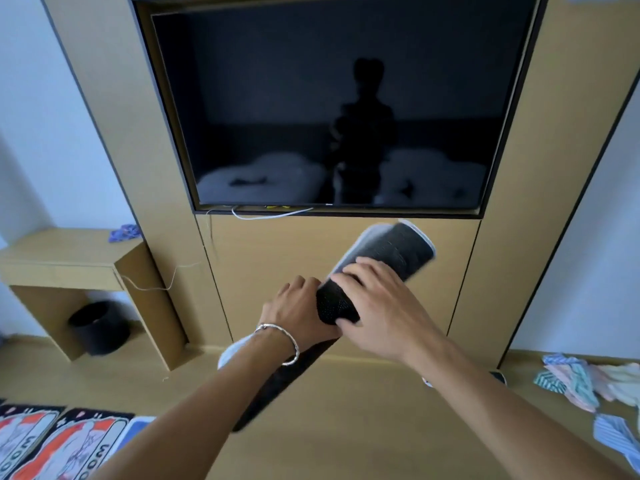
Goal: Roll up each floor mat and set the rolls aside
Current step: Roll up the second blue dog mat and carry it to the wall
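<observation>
Roll (389, 251) is held up in the air, off the floor, tilted so its far end points up and away from the grip. Left hand (294, 306) wraps the near end from the left side, fingers curled behind it, bracelet on that wrist. Right hand (377, 299) is clamped over the top just beyond the near end, fingers curved round the dark backing, thumb tucked under. Both hands are close together on the near end; the far end has no support. A pale edge shows along the far end. Below the left wrist hangs a dark strip with a white edge (277, 379); can't tell if it's a loose tail of this mat or something on the floor. The mat looks soft, light and floppy, with grippy textured backing, so it probably won't slip but will likely spring open if let go. Better hold is likely around the middle, across the outer flap. Left of and below the grip, printed mats (69, 445) lie flat, not yet rolled. Folded cloths (571, 379) lie to the right.
</observation>
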Motion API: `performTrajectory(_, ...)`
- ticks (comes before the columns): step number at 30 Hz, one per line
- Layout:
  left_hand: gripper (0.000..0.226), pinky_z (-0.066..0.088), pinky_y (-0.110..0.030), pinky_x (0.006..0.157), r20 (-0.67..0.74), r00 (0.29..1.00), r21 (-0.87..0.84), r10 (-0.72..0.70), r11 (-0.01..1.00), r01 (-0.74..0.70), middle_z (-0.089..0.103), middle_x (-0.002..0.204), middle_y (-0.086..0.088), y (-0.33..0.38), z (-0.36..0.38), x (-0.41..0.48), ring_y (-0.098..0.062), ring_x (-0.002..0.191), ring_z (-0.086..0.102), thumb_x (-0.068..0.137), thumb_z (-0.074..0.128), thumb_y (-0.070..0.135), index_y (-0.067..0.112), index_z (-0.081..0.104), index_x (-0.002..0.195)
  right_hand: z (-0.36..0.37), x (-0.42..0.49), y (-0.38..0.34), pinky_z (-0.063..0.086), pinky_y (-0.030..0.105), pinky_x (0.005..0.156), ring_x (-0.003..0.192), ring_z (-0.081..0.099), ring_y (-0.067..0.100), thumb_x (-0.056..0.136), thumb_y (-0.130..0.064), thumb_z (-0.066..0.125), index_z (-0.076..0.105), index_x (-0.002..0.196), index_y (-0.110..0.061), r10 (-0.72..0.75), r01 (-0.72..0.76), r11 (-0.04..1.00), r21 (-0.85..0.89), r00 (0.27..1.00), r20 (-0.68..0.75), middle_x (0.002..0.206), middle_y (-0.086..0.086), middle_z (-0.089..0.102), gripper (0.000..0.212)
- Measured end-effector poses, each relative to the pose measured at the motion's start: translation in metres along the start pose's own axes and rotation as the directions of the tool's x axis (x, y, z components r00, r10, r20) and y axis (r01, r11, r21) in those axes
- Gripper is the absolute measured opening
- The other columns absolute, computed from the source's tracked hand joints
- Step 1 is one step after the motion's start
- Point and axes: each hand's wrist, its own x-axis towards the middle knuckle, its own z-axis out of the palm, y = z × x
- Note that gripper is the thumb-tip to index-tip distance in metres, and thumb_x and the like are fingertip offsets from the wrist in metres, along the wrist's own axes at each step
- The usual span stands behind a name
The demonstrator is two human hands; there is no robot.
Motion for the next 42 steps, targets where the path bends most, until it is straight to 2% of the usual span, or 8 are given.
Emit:
performTrajectory(4, 0.074, 0.048, -0.037, 0.085, -0.048, 0.978, -0.439, -0.201, 0.884, 0.16, 0.05, 0.108, 0.0, 0.021, 0.011, 0.033, -0.023, 0.102, 0.055, 0.056, 0.073, 0.056, 0.019, 0.046, 0.115, -0.003, 0.0, 0.024, 0.047, 0.039, 0.086, 0.103, 0.054, 0.024, 0.085, -0.032, 0.061, 0.061, 0.11, -0.014, 0.26, -0.245, 0.952, 0.184, 0.963, -0.066, 0.107, 0.002, 0.056, 0.03)
performTrajectory(9, 0.094, 0.049, -0.042, 0.092, 0.069, 0.92, -0.903, -0.385, 0.368, 0.222, 0.055, 0.112, -0.006, 0.065, 0.012, 0.093, -0.025, 0.102, 0.058, 0.036, 0.076, 0.055, 0.012, 0.04, 0.111, -0.004, 0.024, 0.07, 0.044, 0.035, 0.088, 0.115, 0.051, 0.023, 0.084, -0.05, 0.059, 0.04, 0.132, -0.024, 0.471, -0.511, 0.827, 0.234, 0.857, 0.207, 0.129, 0.002, 0.048, 0.058)
performTrajectory(14, 0.093, 0.055, -0.046, 0.081, 0.398, 0.82, -0.917, -0.411, -0.197, 0.346, 0.06, 0.105, -0.009, 0.099, 0.004, 0.151, -0.029, 0.088, 0.063, 0.042, 0.087, 0.052, 0.007, 0.04, 0.108, 0.022, 0.061, 0.113, 0.039, 0.048, 0.099, 0.127, 0.038, 0.031, 0.061, -0.062, 0.072, -0.005, 0.147, -0.03, 0.5, -0.498, 0.866, -0.051, 0.855, 0.138, 0.141, 0.006, 0.031, 0.12)
performTrajectory(19, 0.07, 0.058, -0.051, 0.058, 0.477, 0.865, -0.837, -0.157, -0.383, 0.392, 0.062, 0.112, -0.012, 0.1, 0.016, 0.2, -0.026, 0.094, 0.063, 0.07, 0.08, 0.044, 0.009, 0.046, 0.12, 0.034, 0.095, 0.168, 0.044, 0.04, 0.09, 0.11, 0.05, 0.03, 0.061, -0.053, 0.077, -0.006, 0.145, -0.027, 0.536, -0.517, 0.834, -0.193, 0.842, 0.063, 0.128, 0.007, 0.044, 0.121)
performTrajectory(22, 0.052, 0.059, -0.044, 0.067, 0.379, 0.925, -0.908, 0.021, -0.183, 0.376, 0.061, 0.111, -0.007, 0.081, 0.022, 0.219, -0.021, 0.099, 0.063, 0.078, 0.074, 0.04, 0.013, 0.048, 0.115, 0.035, 0.107, 0.196, 0.049, 0.039, 0.079, 0.101, 0.053, 0.028, 0.064, -0.045, 0.073, 0.001, 0.144, -0.032, 0.563, -0.559, 0.826, -0.07, 0.82, 0.098, 0.119, 0.005, 0.047, 0.109)
performTrajectory(26, 0.05, 0.049, -0.037, 0.092, -0.276, 0.942, -0.621, 0.191, 0.713, -0.326, 0.052, 0.112, 0.003, 0.042, 0.038, 0.26, -0.015, 0.105, 0.054, 0.077, 0.076, 0.03, 0.015, 0.048, 0.115, 0.029, 0.126, 0.227, 0.051, 0.038, 0.072, 0.088, 0.057, 0.022, 0.055, -0.041, 0.07, 0.015, 0.139, -0.038, 0.607, -0.616, 0.788, 0.007, 0.778, 0.165, 0.106, -0.001, 0.049, 0.1)
performTrajectory(31, 0.111, 0.039, -0.056, 0.101, -0.408, 0.546, 0.297, 0.732, 0.672, -0.678, 0.05, 0.127, -0.012, 0.037, 0.033, 0.322, -0.029, 0.12, 0.043, 0.04, 0.089, 0.049, 0.016, 0.038, 0.133, 0.029, 0.149, 0.241, 0.054, 0.039, 0.067, 0.077, 0.06, 0.015, 0.054, -0.037, 0.07, 0.026, 0.128, -0.043, 0.619, -0.659, 0.748, 0.084, 0.737, 0.269, 0.096, -0.007, 0.053, 0.086)
performTrajectory(42, 0.111, 0.005, -0.048, 0.116, 0.193, 0.684, 0.383, 0.703, 0.588, -0.712, 0.031, 0.147, 0.008, 0.026, -0.008, 0.371, -0.014, 0.141, 0.023, 0.064, 0.069, 0.066, 0.029, 0.008, 0.15, 0.019, 0.156, 0.247, 0.05, 0.038, 0.073, 0.089, 0.052, 0.02, 0.06, -0.04, 0.072, 0.009, 0.14, -0.04, 0.494, -0.444, 0.868, -0.221, 0.74, 0.455, 0.11, -0.005, 0.049, 0.102)
